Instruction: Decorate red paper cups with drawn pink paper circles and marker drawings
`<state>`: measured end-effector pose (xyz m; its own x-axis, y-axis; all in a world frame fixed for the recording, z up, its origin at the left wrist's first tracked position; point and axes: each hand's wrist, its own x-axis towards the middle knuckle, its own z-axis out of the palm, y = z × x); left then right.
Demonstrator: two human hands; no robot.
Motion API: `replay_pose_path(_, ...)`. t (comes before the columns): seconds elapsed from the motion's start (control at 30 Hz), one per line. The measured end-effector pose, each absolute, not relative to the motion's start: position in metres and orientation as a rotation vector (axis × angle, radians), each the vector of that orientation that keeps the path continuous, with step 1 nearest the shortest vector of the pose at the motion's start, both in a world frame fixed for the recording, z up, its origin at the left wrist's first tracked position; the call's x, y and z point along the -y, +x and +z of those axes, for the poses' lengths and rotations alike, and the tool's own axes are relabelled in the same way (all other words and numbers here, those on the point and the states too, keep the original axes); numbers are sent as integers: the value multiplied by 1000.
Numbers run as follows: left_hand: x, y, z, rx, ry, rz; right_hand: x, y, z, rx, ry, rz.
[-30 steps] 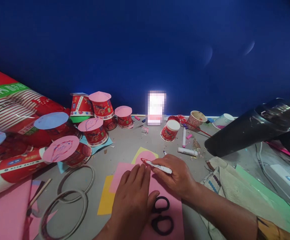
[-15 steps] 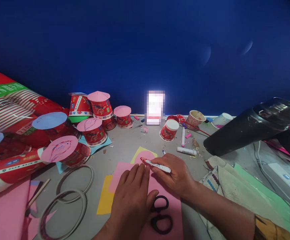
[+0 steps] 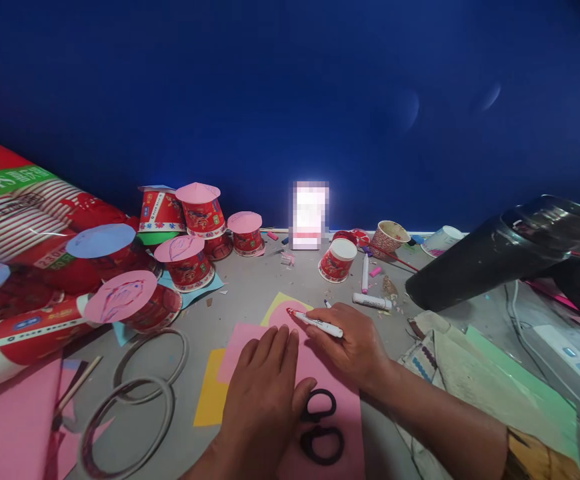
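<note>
My right hand [image 3: 357, 343] is closed around a white marker [image 3: 324, 326], its red tip touching a pink paper piece [image 3: 279, 312] near the top edge. Flat on the pink paper rests my left hand [image 3: 265, 387], fingers stretched forward, covering part of the sheets. A larger pink sheet [image 3: 347, 413] lies beneath both hands, with yellow paper [image 3: 209, 390] showing at its left. Black scissors handles [image 3: 323, 445] stick out beside my left thumb; the blades are hidden under the hand.
Red paper cups [image 3: 190, 270] with paper discs on top stand at the left, near two grey rings [image 3: 125, 427]. An upside-down cup [image 3: 337, 260], a capped marker [image 3: 373, 301], a black tumbler [image 3: 495, 253], a cloth [image 3: 450, 380] and a power strip [image 3: 575, 360] lie ahead and right. A lit screen [image 3: 310, 217] stands behind.
The marker tip has shifted slightly right and up over the pink paper, with my right hand moving a little. My left hand stays in place.
</note>
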<state>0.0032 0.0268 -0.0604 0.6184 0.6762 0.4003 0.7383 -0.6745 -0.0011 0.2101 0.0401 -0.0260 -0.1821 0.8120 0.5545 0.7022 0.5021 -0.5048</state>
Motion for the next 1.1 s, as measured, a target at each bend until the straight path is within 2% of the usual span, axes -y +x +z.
replay_pose_path(0.53,-24,6,-55,1247,-2722,-551,-37,203,-20,1997,-1240,214)
replay_pose_path(1.1,-25,7,-53,1250,-2709,-555,-34,206,-13,1965,-1244,29)
